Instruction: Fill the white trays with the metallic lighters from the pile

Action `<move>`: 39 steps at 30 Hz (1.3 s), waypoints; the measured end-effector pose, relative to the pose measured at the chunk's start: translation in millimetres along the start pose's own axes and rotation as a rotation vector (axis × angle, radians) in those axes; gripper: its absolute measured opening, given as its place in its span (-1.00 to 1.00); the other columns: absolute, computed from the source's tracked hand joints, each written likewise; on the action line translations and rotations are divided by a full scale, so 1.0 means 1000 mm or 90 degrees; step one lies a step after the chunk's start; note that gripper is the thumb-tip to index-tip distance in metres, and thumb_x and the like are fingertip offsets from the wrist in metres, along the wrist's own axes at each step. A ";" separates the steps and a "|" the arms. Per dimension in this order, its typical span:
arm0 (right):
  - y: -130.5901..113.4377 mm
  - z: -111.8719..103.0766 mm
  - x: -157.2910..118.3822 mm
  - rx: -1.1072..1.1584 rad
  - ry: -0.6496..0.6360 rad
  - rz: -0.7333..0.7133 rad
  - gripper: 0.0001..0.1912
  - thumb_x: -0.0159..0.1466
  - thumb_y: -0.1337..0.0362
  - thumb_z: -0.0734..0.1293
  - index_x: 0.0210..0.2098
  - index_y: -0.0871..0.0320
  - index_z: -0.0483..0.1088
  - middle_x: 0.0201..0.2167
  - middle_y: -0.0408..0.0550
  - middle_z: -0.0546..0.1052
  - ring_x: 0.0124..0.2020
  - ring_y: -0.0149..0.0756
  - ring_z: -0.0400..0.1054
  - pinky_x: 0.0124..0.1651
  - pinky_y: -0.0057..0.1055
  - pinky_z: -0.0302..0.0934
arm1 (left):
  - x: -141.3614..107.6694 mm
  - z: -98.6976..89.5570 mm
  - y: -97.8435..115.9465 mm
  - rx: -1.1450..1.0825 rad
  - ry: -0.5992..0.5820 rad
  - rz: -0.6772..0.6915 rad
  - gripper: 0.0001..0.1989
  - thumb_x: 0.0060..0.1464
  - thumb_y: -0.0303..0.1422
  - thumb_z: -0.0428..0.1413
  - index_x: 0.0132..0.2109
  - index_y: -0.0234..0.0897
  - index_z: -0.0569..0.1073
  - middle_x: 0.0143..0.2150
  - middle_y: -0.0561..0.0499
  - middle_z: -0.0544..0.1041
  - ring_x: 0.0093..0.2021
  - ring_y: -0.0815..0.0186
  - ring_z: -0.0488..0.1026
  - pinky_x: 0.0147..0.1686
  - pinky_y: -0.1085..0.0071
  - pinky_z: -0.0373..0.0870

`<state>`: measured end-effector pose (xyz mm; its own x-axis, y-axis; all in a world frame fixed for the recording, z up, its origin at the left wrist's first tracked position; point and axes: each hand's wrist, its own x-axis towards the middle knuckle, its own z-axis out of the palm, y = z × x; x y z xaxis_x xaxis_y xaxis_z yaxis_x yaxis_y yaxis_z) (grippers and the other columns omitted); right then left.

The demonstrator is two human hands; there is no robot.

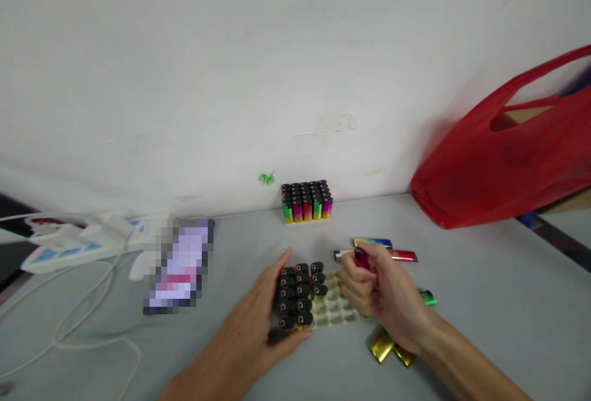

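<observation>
Left hand [256, 308] cups a tray [335, 317], right hand [376, 281] holds a magenta lighter [361, 258].

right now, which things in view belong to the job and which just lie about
Likely job:
partly filled tray
its black-topped lighters
lighter in the right hand
loose lighters
block of lighters behind

Lying about:
phone
power strip
white cable
red bag
</observation>
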<state>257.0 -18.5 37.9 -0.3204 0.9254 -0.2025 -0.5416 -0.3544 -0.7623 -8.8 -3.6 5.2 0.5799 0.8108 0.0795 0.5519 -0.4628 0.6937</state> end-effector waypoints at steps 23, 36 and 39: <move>-0.001 0.007 -0.002 -0.173 0.064 -0.137 -0.58 0.57 -0.13 0.33 -0.21 0.07 0.45 -0.45 -0.22 0.38 -0.51 -0.40 0.13 -0.39 -0.40 0.04 | 0.001 -0.001 -0.001 0.012 -0.002 -0.001 0.15 0.33 -0.25 0.39 0.66 0.30 -0.27 0.61 -0.08 0.32 0.50 -0.11 0.44 0.49 -0.18 0.41; -0.012 -0.002 -0.013 -0.661 0.006 -0.281 -0.86 0.48 0.13 0.51 -0.04 0.03 0.67 -0.45 -0.21 0.54 -0.40 -0.31 0.43 -0.20 -0.27 0.28 | -0.002 0.000 -0.002 0.010 -0.002 -0.011 0.10 0.37 -0.26 0.34 0.66 0.28 -0.27 0.64 -0.07 0.26 0.54 -0.09 0.38 0.51 -0.19 0.37; -0.012 -0.003 -0.013 -0.687 -0.012 -0.343 -0.89 0.45 0.21 0.53 -0.07 0.07 0.67 -0.45 -0.21 0.58 -0.44 -0.35 0.45 -0.26 -0.33 0.31 | -0.002 0.000 -0.005 0.009 -0.002 -0.013 0.12 0.35 -0.24 0.35 0.67 0.26 -0.28 0.66 -0.07 0.23 0.55 -0.08 0.36 0.52 -0.19 0.35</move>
<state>269.8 -26.0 47.9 -0.2692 0.9145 0.3021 0.3166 0.3803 -0.8690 -12.4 -2.8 1.2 0.5702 0.8191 0.0634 0.5722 -0.4513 0.6848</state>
